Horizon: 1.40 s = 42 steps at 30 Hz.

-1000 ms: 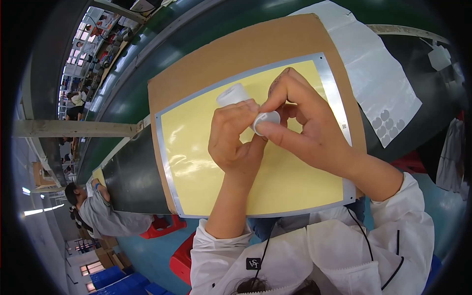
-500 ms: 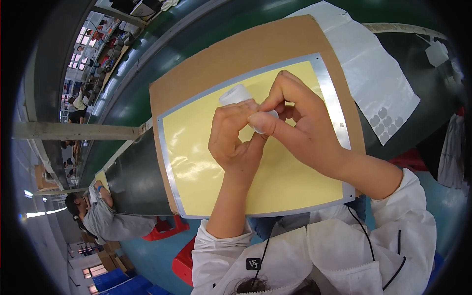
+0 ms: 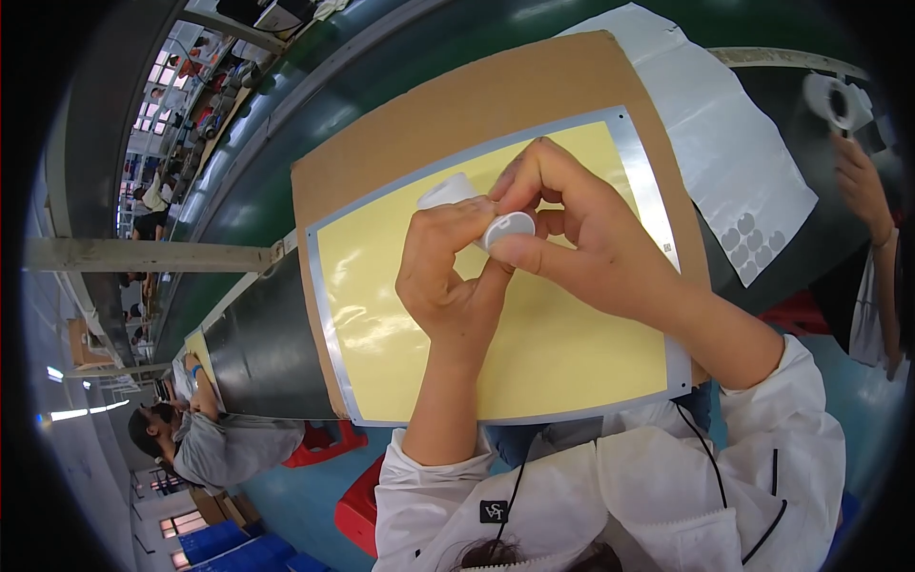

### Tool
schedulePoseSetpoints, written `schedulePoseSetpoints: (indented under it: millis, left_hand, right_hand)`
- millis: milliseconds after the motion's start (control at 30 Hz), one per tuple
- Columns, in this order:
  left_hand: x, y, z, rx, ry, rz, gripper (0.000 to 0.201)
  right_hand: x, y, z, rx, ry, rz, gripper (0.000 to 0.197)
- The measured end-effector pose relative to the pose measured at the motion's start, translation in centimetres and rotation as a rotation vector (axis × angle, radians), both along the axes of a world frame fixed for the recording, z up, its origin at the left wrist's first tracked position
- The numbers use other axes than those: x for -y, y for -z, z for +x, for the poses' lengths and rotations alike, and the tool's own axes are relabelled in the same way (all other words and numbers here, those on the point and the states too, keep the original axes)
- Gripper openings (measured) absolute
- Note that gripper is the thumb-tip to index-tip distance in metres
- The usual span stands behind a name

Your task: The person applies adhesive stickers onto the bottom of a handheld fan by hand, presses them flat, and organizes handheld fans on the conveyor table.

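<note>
Above the yellow mat, my left hand (image 3: 448,262) is closed around a white part with a round end face (image 3: 510,229). Grey patches show on that face, which is tilted toward me. My right hand (image 3: 581,224) meets it from the other side, its thumb against the lower rim and its index finger bent down at the upper edge. Past my left knuckles a white rounded piece (image 3: 446,191) sticks out; whether it joins the round face is hidden by my fingers.
A grey-bordered yellow mat (image 3: 400,353) lies on a cardboard sheet (image 3: 381,143). To the right, a white backing sheet (image 3: 715,124) bears several grey round stickers (image 3: 751,240). A co-worker's hand (image 3: 863,181) at the far right holds a white ring-shaped thing (image 3: 831,100). Another person (image 3: 219,434) sits at left.
The round face has turned more into view and now shows its grey patches. A co-worker's hand has come in at the far right with the ring-shaped thing. The person at left has raised their head.
</note>
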<state>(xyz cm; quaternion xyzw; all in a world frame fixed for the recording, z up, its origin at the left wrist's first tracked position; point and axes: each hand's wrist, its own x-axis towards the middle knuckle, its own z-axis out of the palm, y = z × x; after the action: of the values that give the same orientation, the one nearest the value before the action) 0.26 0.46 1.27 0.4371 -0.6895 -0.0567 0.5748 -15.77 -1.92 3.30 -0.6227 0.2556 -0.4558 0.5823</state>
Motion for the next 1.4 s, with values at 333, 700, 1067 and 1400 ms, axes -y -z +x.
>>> schedulePoseSetpoints:
  millis: [333,700,1067,1400]
  left_hand:
    - [-0.2,-0.4,-0.4,0.020,-0.052,0.029,0.036]
    - [0.0,0.8,0.1,-0.075,-0.042,0.009,0.039]
    - [0.1,1.7,0.1,-0.134,-0.033,-0.034,0.042]
    - [0.1,2.2,0.0,-0.138,-0.016,-0.089,0.048]
  right_hand:
    - [-0.8,-0.6,1.0,-0.112,0.237,-0.153,0.023]
    - [0.4,1.2,1.0,0.200,-0.019,0.037,0.013]
    - [0.1,1.7,1.2,0.198,-0.041,-0.006,0.010]
    - [-0.2,1.8,1.0,0.226,-0.024,-0.036,0.010]
